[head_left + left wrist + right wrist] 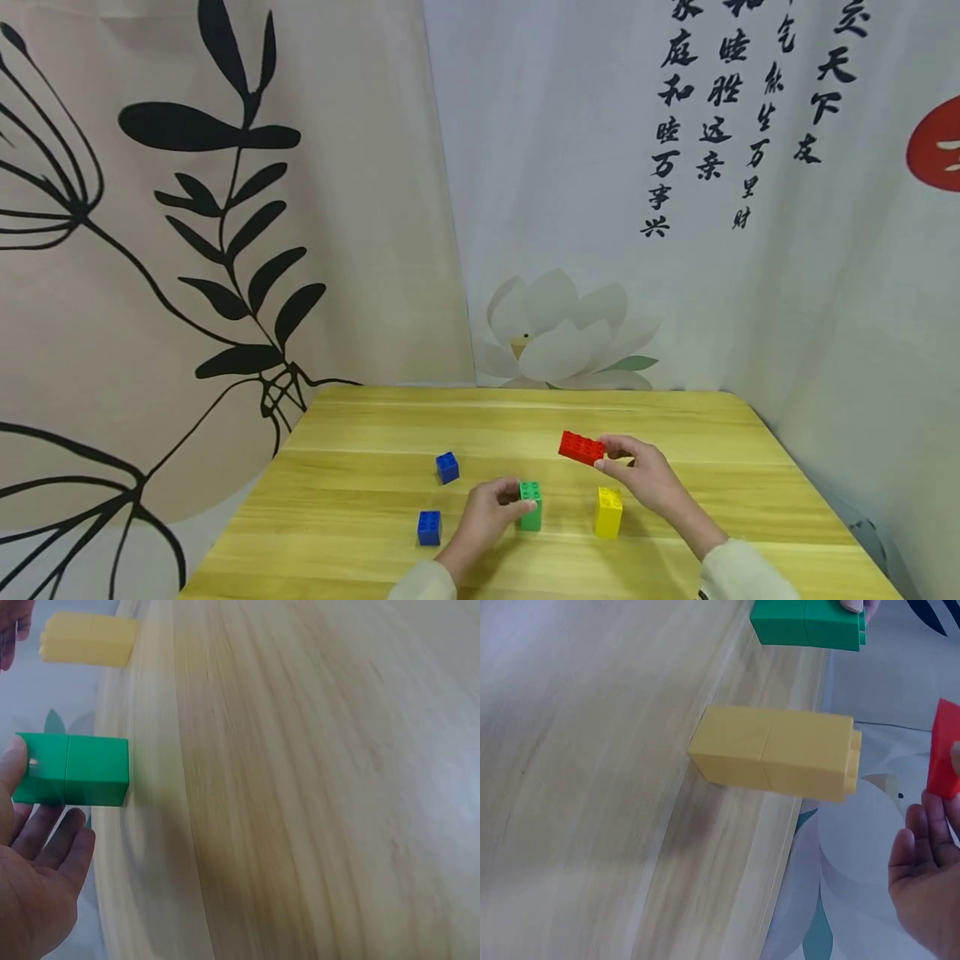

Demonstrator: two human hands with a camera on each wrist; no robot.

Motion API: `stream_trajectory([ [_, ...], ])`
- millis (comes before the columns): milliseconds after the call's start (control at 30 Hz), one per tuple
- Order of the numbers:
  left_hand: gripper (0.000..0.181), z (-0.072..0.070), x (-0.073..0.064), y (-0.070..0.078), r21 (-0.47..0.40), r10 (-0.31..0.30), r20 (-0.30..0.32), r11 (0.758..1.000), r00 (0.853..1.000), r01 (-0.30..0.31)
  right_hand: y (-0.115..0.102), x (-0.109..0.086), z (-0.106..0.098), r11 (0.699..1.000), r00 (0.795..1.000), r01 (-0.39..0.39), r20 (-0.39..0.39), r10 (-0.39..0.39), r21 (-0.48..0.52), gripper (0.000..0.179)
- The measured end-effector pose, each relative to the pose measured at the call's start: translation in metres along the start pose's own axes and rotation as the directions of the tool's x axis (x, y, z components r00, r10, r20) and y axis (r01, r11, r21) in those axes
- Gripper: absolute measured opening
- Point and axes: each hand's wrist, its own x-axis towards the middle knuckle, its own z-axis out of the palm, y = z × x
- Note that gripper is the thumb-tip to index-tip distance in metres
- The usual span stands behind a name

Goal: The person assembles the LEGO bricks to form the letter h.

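Note:
My left hand (pixel 486 515) pinches the upper part of a green stack of two toy bricks (pixel 96 769), thumb on one side and fingers on the other. The stack is upright at the table; in the head view its near end meets the wood. My right hand (pixel 651 477) holds a red toy brick (pixel 580 447) by its right end, studs up and slightly tilted, above the table. Below that hand stands a yellow stack of two toy bricks (pixel 769 750), upright and touched by neither hand. It is to the right of the green stack.
Two blue toy bricks lie left of the green stack: a farther blue brick (pixel 447 468) and a nearer blue brick (pixel 429 528). The wooden table (pixel 360 433) reaches back to a printed curtain (pixel 390 208) with plants and writing.

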Motion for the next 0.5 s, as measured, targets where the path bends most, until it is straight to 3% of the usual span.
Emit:
stream_trajectory([
  [333, 0.03, 0.017, 0.004, 0.003, -0.009, 0.003, 0.023, 1.0, 1.0, -0.002, 0.009, -0.008, -0.007, 0.999, 0.998, -0.04, 0.052, 0.04, -0.003, 0.042],
  [500, 0.031, 0.026, 0.007, 0.006, -0.023, 0.005, 0.043, 1.0, 0.999, -0.004, 0.011, -0.011, -0.006, 1.0, 0.998, -0.022, 0.058, 0.024, -0.021, 0.039],
])
